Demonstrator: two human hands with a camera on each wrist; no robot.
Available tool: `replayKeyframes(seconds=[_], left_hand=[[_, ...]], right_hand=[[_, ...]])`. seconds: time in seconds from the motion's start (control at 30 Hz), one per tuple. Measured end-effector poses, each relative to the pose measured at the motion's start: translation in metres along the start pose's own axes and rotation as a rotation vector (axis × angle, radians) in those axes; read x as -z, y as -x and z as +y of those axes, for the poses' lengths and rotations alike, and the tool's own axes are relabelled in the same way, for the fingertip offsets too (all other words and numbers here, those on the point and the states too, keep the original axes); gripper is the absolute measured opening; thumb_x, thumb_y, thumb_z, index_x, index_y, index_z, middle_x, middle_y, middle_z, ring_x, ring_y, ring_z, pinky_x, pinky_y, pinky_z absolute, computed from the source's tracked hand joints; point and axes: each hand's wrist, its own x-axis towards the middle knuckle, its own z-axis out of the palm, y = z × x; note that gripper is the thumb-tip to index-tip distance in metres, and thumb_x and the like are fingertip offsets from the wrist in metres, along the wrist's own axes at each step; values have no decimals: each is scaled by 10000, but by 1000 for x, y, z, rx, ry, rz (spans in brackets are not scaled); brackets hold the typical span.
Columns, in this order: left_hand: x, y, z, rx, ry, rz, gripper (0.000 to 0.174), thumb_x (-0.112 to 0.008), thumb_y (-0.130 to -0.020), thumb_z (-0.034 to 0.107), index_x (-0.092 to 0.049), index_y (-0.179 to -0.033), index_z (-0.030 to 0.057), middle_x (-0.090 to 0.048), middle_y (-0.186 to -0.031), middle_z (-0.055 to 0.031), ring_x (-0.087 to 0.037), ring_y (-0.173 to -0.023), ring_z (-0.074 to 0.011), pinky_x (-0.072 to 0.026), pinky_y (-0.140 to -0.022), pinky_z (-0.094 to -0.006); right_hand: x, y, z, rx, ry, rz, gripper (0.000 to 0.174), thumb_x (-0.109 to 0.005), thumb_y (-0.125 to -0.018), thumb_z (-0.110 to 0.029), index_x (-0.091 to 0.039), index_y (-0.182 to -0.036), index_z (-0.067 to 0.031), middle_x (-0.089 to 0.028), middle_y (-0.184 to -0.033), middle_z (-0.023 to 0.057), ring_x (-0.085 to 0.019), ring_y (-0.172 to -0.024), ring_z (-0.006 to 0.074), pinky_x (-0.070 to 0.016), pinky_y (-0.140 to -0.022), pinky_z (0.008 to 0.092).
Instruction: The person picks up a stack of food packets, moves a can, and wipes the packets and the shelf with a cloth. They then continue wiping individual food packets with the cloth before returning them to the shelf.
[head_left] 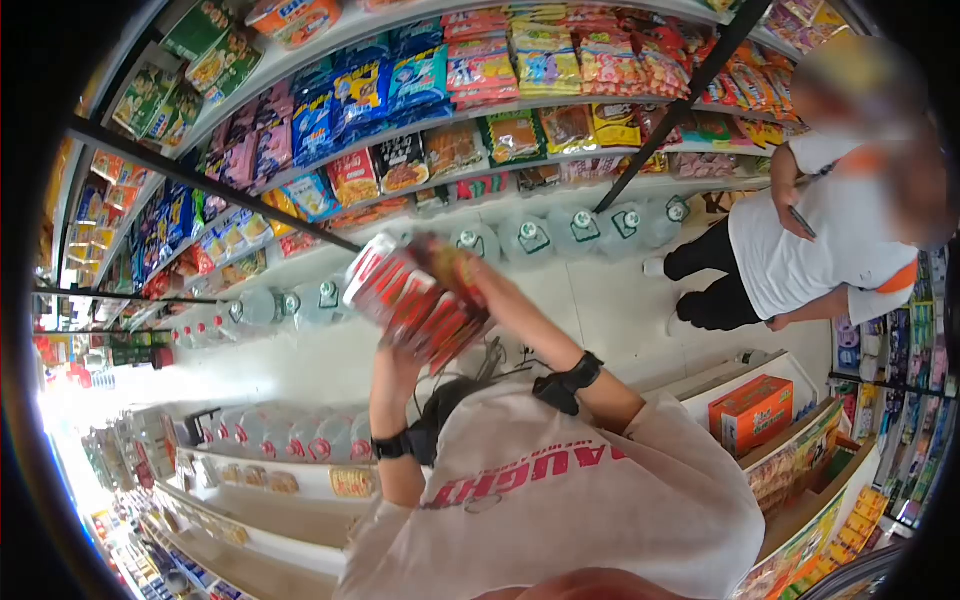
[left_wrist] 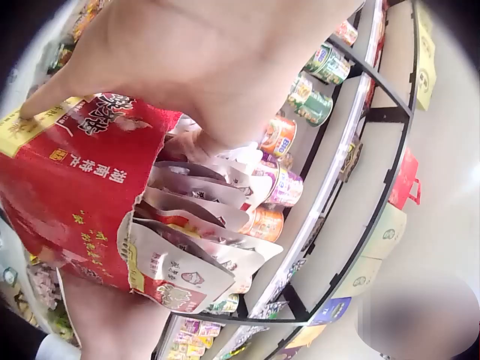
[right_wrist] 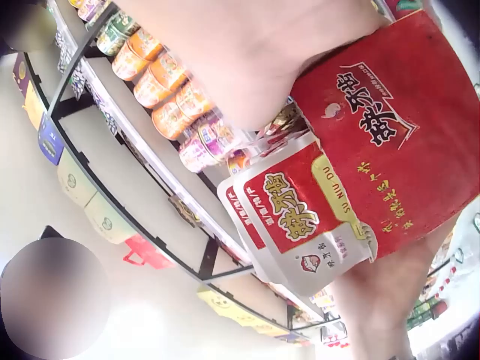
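Between both hands is a red cardboard box of snack packets (head_left: 425, 305), slightly blurred in the head view. My left hand (head_left: 398, 368) holds it from below in that view, and my right hand (head_left: 468, 278) grips its far upper side. In the left wrist view, the left hand (left_wrist: 202, 67) lies across the open side, its thumb on the yellow end of the red box (left_wrist: 82, 195). White and red packets (left_wrist: 202, 255) stick out of that side. From the right wrist, the right hand (right_wrist: 262, 52) covers one box corner, its fingertips hidden; a front packet (right_wrist: 292, 210) projects beside the red panel.
Shelves of bagged snacks (head_left: 385, 85) run along the far side, with large water bottles (head_left: 530, 235) on the floor below. A person in a white shirt (head_left: 800, 235) stands at the right holding a phone. Near the right, an orange box (head_left: 750, 415) sits on a low shelf.
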Motion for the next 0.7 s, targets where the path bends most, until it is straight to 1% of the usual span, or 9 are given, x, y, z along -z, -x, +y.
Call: replayKeyframes(seconds=[0.07,0.17,0.27,0.3,0.37,0.4,0.47,0.53,0.7], left_hand=[[23,14,0,-8,52,125,558,-516,-1008,414,-440,-1454,87,-530,-1431,-141,-543,-1286,-335,-455,-1080,-503],[34,41,9,-160,25,77,533,-514,-1014,406,-440,-1461,125,-527,-1437,-136,-540,-1286,-352,-456,-1069,-545],[42,68,25,-66,110,353,497,-500,-1025,376,-445,-1457,138,-524,-1441,-127,-534,-1289,-366,-456,-1056,-581],[54,74,23,-131,65,277,610,-551,-983,522,-470,-1439,126,-611,-1223,-75,-619,-1035,-219,-504,-927,-422],[90,77,15,-127,66,243,572,-524,-1009,484,-456,-1451,127,-606,-1261,-80,-622,-1062,-223,-513,-922,-422],[105,87,23,-149,107,252,547,-502,-1025,456,-446,-1456,124,-598,-1291,-84,-621,-1087,-227,-520,-918,-425],[125,107,39,-165,213,257,491,-450,-1062,390,-425,-1468,115,-577,-1362,-94,-617,-1149,-239,-537,-908,-431],[168,117,51,-210,230,172,492,-462,-1053,397,-461,-1457,114,-561,-1415,-104,-565,-1272,-269,-475,-1066,-434],[250,149,88,-313,273,198,543,-483,-1042,418,-435,-1470,87,-541,-1436,-116,-555,-1282,-272,-465,-1076,-446]], right_hand=[[-19,3,-14,-23,-14,-49,659,-376,-1068,-481,-383,-1499,18,-437,-1521,195,-393,-1426,272,-275,-1174,316],[-53,2,-22,-13,30,-117,664,-380,-1066,-482,-392,-1489,30,-428,-1527,209,-390,-1431,280,-268,-1179,319],[-74,-3,-24,-8,142,-154,631,-375,-1071,-457,-384,-1496,9,-438,-1521,186,-398,-1417,266,-278,-1177,322],[-91,-3,-25,-8,206,-181,625,-370,-1068,-458,-410,-1479,12,-447,-1509,204,-408,-1411,294,-281,-1178,333],[-132,-9,-9,-5,219,-252,599,-360,-1067,-439,-452,-1446,15,-478,-1473,230,-436,-1385,339,-299,-1170,355],[-149,-38,50,44,57,-316,597,-356,-1069,-436,-450,-1448,15,-478,-1475,232,-439,-1385,336,-304,-1166,358],[-208,-50,97,-2,-88,-434,609,-351,-1071,-446,-437,-1460,15,-482,-1476,209,-449,-1376,301,-313,-1157,346],[-239,-36,35,-105,7,-463,638,-348,-1073,-473,-415,-1478,16,-492,-1476,161,-462,-1356,240,-322,-1148,318],[-328,-46,19,-167,97,-462,632,-369,-1074,-470,-410,-1488,6,-497,-1475,114,-460,-1350,193,-335,-1131,301]])
